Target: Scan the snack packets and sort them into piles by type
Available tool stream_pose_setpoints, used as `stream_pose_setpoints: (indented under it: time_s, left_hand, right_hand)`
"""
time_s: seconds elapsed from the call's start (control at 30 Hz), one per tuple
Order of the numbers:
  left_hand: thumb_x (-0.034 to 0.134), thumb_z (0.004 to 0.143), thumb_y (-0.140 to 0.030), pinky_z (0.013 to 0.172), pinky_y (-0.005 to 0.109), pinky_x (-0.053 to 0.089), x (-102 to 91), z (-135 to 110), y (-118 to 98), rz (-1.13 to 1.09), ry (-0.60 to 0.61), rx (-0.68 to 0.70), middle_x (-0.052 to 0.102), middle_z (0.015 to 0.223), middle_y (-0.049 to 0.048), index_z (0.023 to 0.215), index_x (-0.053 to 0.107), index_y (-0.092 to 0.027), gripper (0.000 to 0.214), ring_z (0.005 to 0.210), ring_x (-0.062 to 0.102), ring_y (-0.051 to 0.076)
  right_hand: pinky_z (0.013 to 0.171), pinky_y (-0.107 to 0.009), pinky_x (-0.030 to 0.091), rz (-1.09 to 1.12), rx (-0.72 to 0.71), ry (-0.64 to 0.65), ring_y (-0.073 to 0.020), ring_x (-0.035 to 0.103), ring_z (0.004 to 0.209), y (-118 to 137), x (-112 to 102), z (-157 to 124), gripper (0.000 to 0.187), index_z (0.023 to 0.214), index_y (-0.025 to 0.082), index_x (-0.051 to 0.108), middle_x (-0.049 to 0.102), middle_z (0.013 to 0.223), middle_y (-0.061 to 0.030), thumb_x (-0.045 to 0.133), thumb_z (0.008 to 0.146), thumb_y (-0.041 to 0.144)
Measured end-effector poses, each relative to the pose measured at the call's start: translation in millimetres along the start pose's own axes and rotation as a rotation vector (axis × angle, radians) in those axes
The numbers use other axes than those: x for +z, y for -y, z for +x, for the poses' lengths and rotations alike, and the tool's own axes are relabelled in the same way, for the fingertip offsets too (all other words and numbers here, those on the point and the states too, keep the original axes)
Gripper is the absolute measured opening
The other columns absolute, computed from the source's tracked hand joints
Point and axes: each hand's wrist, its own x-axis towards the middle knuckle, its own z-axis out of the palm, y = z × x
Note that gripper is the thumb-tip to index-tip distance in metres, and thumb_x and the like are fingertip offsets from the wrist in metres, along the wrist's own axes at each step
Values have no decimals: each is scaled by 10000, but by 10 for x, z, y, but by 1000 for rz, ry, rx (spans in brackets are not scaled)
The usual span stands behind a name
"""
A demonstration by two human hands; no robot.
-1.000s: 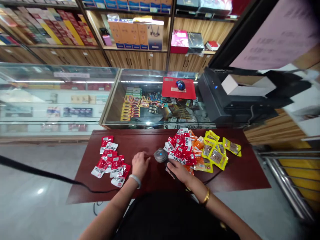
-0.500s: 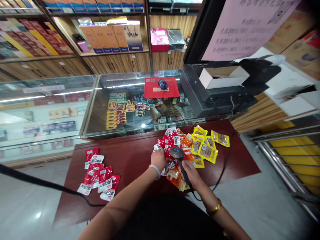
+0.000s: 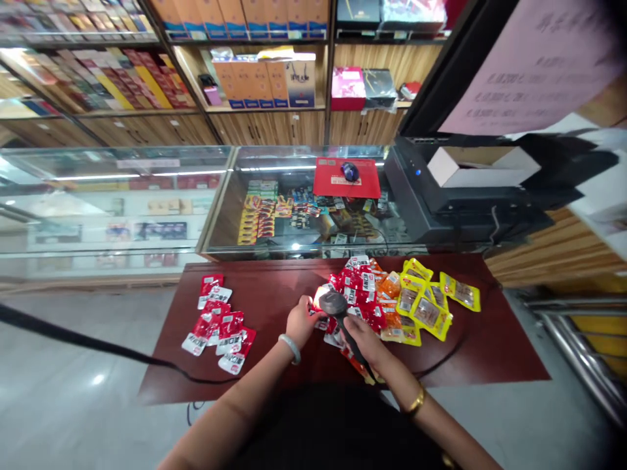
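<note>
My right hand (image 3: 363,338) is wrapped round the handle of a black barcode scanner (image 3: 334,304), its head pointing left. My left hand (image 3: 301,321) pinches a red snack packet (image 3: 319,301) just in front of the scanner, and the scanner's light falls brightly on it. The scanner head hides part of that packet. Beside and behind the scanner lies a heap of red-and-white packets (image 3: 366,297), with orange packets (image 3: 390,287) among them. Yellow packets (image 3: 427,312) are piled to the right. Farther left on the brown table (image 3: 279,287) is a separate group of red-and-white packets (image 3: 230,326).
Behind the table stands a glass display counter (image 3: 215,209), with a red mat (image 3: 326,186) and a computer mouse (image 3: 349,172) on top. At the right are a dark machine (image 3: 421,202) and an open white box (image 3: 482,173). A black cable (image 3: 98,344) crosses at the left.
My left hand has drawn a red packet leftward, away from the heap. The scanner has moved left with my right hand, and light now shines on the packet. The view has shifted left.
</note>
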Motion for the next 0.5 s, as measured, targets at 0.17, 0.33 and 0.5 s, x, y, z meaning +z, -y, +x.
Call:
stream_pose_setpoints:
  time_s: [0.17,0.33,0.5]
  left_hand:
    - [692,745,-326,612,220,350,-331,-174,446,-46,-128,-119,577,716,-51,890,480,-222,277,670,579,131]
    - [634,801,-361,637,241,388,-712,-428,1030,-32,-306,-319,617,759,-25,946,479,-225,252,704,617,156]
    - [608,790,-574,679,302,415,-1060,-706,1504,137,-378,-563,681,837,58,1032,508,-217,443,826,669,260]
  right_hand:
    - [360,-202,288,-119,2,208,-76,372,372,26,485,291,505,862,211,540,479,525,76,564,794,711]
    - [378,-200,314,-281,21,381,-78,396,384,12,950,516,498,938,203,580,491,540,74,556,814,685]
    - [388,-196,328,-371,70,486,-80,412,400,-105,1211,641,495,1061,192,592,497,550,79,565,838,633]
